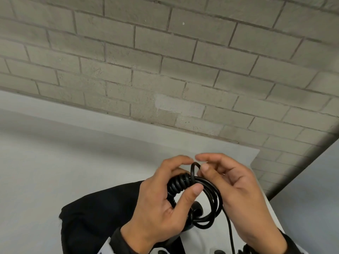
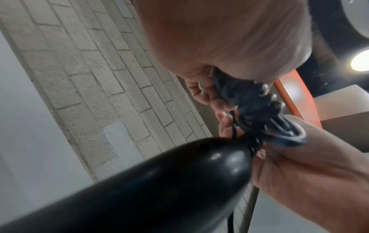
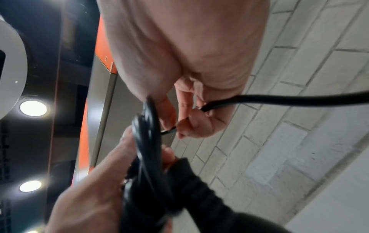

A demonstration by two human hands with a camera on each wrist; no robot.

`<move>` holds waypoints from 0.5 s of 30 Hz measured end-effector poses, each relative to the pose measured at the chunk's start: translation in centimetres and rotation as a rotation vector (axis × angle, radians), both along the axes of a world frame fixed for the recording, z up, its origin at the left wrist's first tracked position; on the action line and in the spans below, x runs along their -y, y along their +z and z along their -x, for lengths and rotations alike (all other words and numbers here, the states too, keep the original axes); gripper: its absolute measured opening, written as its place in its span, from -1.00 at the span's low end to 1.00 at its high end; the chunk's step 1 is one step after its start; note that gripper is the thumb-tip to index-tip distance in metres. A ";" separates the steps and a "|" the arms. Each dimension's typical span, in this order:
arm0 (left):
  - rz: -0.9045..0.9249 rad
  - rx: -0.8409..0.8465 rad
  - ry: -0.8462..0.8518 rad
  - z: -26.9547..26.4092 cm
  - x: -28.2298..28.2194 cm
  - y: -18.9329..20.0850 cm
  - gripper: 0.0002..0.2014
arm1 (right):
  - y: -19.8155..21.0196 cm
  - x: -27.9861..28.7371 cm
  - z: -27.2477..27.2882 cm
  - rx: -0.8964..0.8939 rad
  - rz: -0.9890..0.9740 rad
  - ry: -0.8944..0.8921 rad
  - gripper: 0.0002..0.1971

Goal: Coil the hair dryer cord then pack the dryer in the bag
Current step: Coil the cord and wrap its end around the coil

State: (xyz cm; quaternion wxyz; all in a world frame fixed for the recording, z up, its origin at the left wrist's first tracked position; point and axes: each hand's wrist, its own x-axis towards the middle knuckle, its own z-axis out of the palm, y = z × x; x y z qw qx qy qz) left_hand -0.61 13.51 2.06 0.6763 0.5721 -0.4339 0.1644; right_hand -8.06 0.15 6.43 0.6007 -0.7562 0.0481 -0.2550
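The black hair dryer cord [image 1: 211,200] is wound in several loops above the table. My left hand [image 1: 165,195] grips the looped bundle, thumb pressed across it. My right hand [image 1: 229,182] pinches a strand of cord [image 3: 207,108] at the top of the bundle, and a loose length [image 1: 230,233] hangs down from there. The black dryer handle [image 2: 159,181] fills the lower left wrist view, its ribbed cord collar [image 2: 254,145] next to the coil. A black bag [image 1: 95,217] lies flat on the table under my hands.
A white table [image 1: 55,162] runs up to a grey brick wall [image 1: 165,61]. The table's right edge [image 1: 264,195] drops off close to my right hand. The wrist views show ceiling lights [image 3: 33,108] and an orange panel [image 2: 295,97] behind.
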 end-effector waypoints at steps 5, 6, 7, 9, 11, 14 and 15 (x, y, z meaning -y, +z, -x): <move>0.003 -0.037 0.080 -0.4 0.0 -0.1 -0.70 | -1.9 -0.2 1.0 0.062 -0.022 0.148 -0.53; -0.005 -0.046 0.080 -0.4 0.0 -0.1 -0.70 | -2.1 -0.3 1.2 0.049 -0.016 0.179 -0.47; -0.013 -0.052 0.082 -0.4 0.0 -0.1 -0.70 | -2.3 -0.4 1.4 0.033 0.000 0.199 -0.46; -0.029 -0.060 0.081 -0.4 0.0 -0.1 -0.72 | -2.5 -0.4 1.5 -0.005 0.034 0.188 -0.52; -0.038 -0.073 0.074 -0.4 0.2 -0.2 -0.76 | -2.7 -0.2 1.6 -0.016 0.064 0.157 -0.60; -0.033 -0.105 0.048 -0.3 0.3 -0.2 -0.74 | -2.7 -0.1 1.6 -0.004 0.132 0.133 -0.74; -0.032 -0.110 0.039 -0.3 0.3 -0.2 -0.74 | -2.7 0.0 1.5 -0.009 0.138 0.129 -0.76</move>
